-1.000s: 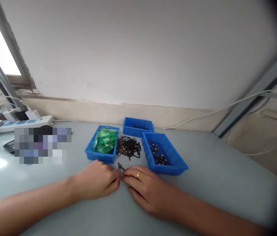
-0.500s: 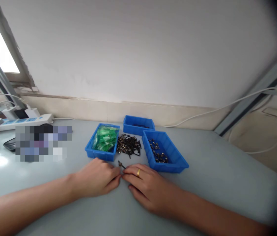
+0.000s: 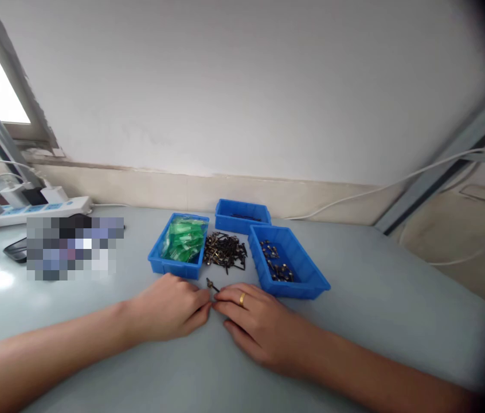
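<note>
My right hand, with a gold ring on one finger, rests low over the table, its fingertips closed on a small dark screw. The screw slants up to the left and carries a brass-coloured piece near its tip. Right beside it, my left hand is closed with thumb and forefinger pressed together; whatever may be in that pinch is hidden. Beyond the hands lies a loose pile of dark and brassy screws. Left of the pile, a blue bin holds green plastic packets.
A larger blue bin on the right contains small metal parts. Another blue bin with dark pieces stands by the wall. At the left are a white power strip with plugs, a dark phone-like object and a pixelated patch.
The view has shifted very slightly, so everything sits a little higher. Both hands keep nearly the same pose around the screw.
</note>
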A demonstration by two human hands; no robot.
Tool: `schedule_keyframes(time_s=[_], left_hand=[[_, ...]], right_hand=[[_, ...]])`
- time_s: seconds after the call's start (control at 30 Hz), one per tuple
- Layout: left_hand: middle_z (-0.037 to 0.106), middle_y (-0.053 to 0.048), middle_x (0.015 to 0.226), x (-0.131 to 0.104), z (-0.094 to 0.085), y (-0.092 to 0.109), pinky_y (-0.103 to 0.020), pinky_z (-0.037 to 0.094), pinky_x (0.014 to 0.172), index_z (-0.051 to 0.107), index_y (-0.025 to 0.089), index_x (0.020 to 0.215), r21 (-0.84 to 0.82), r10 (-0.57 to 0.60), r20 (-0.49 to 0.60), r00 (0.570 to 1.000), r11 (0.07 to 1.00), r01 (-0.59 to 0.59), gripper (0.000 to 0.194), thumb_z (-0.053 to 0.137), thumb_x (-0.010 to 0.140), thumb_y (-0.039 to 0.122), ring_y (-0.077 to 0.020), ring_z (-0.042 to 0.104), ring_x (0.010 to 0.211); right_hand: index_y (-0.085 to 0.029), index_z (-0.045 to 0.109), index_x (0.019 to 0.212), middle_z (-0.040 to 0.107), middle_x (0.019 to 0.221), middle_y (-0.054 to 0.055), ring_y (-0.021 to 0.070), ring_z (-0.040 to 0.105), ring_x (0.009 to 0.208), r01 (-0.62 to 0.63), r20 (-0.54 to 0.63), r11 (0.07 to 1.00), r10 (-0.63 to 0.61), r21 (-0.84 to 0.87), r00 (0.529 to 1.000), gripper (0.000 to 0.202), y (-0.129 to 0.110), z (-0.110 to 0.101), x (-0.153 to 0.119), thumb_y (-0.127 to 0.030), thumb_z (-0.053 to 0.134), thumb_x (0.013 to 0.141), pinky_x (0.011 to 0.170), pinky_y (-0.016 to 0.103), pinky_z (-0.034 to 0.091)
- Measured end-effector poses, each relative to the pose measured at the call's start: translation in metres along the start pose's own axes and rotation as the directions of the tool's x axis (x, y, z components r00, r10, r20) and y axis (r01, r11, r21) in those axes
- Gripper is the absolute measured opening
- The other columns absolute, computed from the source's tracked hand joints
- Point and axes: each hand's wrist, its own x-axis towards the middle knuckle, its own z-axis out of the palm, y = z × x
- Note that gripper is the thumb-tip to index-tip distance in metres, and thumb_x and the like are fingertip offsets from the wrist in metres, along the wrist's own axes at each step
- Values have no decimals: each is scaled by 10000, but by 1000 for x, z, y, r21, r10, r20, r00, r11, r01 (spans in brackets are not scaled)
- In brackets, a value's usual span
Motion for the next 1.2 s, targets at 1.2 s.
schedule_keyframes(time_s=[1.2], left_hand=[[643, -18, 652, 1, -3, 3, -257, 386, 509, 558, 169, 724, 0, -14, 14, 1000, 1000, 14, 207, 463, 905, 203, -162, 608, 565]], right_hand=[[-105, 609, 1149, 637, 1125, 137, 247, 547, 1080, -1, -11, 1000, 1, 1, 1000, 286, 2, 2, -1, -145, 457, 910, 964, 413, 452]])
